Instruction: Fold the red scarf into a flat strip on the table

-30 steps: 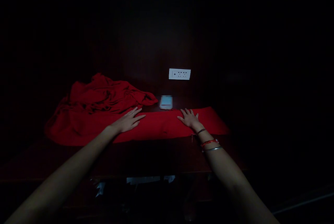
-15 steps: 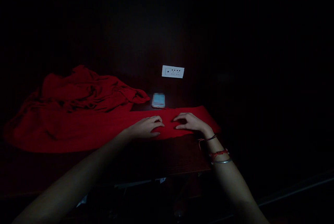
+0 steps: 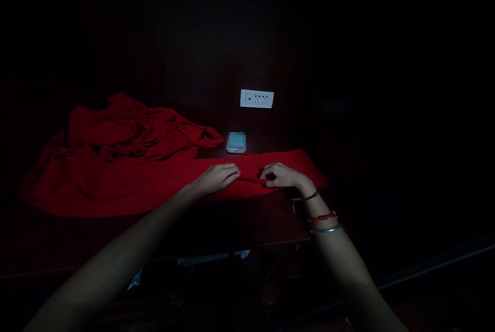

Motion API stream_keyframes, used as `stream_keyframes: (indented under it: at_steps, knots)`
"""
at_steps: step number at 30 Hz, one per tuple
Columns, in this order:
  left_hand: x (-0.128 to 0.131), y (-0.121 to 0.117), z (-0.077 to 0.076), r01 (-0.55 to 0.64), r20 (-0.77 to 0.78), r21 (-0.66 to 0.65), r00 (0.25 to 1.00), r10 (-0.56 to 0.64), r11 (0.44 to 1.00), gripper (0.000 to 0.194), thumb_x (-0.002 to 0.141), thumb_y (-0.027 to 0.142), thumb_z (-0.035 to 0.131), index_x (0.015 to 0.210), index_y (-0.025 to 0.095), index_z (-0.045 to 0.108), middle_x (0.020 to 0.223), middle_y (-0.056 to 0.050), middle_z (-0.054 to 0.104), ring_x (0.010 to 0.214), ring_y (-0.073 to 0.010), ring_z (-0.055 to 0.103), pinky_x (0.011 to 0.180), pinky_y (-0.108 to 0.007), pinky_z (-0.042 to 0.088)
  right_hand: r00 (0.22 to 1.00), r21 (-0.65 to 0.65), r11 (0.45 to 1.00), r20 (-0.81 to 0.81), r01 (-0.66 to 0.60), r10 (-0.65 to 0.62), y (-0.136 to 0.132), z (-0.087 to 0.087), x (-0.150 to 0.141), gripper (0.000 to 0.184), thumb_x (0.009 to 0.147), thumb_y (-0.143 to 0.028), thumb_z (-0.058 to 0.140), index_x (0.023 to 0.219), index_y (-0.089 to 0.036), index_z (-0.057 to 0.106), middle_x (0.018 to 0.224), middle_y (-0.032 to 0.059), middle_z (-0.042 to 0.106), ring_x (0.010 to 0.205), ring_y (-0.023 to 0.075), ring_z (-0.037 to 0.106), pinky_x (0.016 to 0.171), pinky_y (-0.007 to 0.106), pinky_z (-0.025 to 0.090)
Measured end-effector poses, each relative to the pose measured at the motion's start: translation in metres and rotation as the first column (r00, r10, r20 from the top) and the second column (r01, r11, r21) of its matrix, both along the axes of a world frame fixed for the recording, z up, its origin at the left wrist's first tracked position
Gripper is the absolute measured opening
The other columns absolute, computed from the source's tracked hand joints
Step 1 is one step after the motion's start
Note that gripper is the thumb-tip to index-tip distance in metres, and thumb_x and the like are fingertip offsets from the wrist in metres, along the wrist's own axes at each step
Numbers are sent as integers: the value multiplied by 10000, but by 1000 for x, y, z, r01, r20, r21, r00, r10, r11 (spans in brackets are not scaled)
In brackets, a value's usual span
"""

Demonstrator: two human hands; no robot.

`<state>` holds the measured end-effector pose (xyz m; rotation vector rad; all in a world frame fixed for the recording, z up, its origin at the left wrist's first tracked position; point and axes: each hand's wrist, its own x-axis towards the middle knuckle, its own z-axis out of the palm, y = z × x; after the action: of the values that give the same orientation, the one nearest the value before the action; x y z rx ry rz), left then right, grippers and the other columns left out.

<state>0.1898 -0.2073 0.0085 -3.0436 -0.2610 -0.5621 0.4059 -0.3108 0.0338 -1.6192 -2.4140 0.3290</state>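
A long red cloth [image 3: 127, 187] lies across the dark table, bunched in a crumpled heap at the far left and flat toward the right. My left hand [image 3: 217, 176], with a ring on one finger, pinches the cloth near its middle. Just to the right, my right hand [image 3: 281, 175] is closed on the same cloth, thumb and fingers together. Between the two hands a small raised fold of the fabric runs across. Bracelets circle my right wrist. The underside of the fingers is partly hidden.
Beyond the cloth's far edge lies a phone [image 3: 236, 142] with a lit, blurred screen. A white wall socket [image 3: 257, 98] is set in the dark surface behind it. The table's front edge [image 3: 270, 243] runs below my hands; pale items show dimly underneath. The surroundings are very dark.
My fingers, which were spread over the flat cloth, have closed on it. A raised fold has formed between my hands. The view has shifted slightly.
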Motion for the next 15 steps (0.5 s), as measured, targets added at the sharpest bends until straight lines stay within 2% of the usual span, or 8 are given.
stream_keyframes:
  at_steps: [6, 10, 13, 15]
  knots:
    - [-4, -4, 7, 5, 46, -23, 999, -4, 1000, 317, 882, 271, 249, 903, 157, 544, 885, -45, 557, 822, -145, 504, 770, -245, 366, 974, -17, 990, -173, 142, -143, -11, 14, 4, 158, 641, -166, 529, 765, -135, 623, 703, 0, 587, 623, 101, 486, 599, 208, 356]
    - [-6, -11, 10, 69, -36, -26, 997, -70, 997, 284, 868, 272, 286, 827, 176, 551, 814, -26, 549, 762, -133, 498, 715, -228, 360, 954, -181, 978, -263, 100, -146, -12, 14, 10, 145, 632, -193, 555, 739, -119, 619, 646, -9, 569, 589, 90, 478, 573, 202, 366]
    - [-5, -11, 7, 156, -174, -103, 970, -172, 982, 227, 836, 291, 362, 750, 186, 544, 712, 4, 533, 683, -115, 488, 644, -204, 352, 966, -339, 940, -225, 45, -128, -8, 8, 14, 186, 608, -218, 593, 756, -113, 636, 672, 9, 601, 600, 95, 501, 595, 213, 387]
    - [-3, -9, 5, 158, -213, -164, 958, -192, 974, 253, 829, 339, 376, 719, 182, 541, 649, 15, 517, 630, -108, 479, 610, -200, 348, 957, -371, 927, -248, 49, -150, -7, 6, 15, 246, 638, -260, 575, 823, -111, 635, 721, 29, 622, 610, 102, 519, 594, 222, 403]
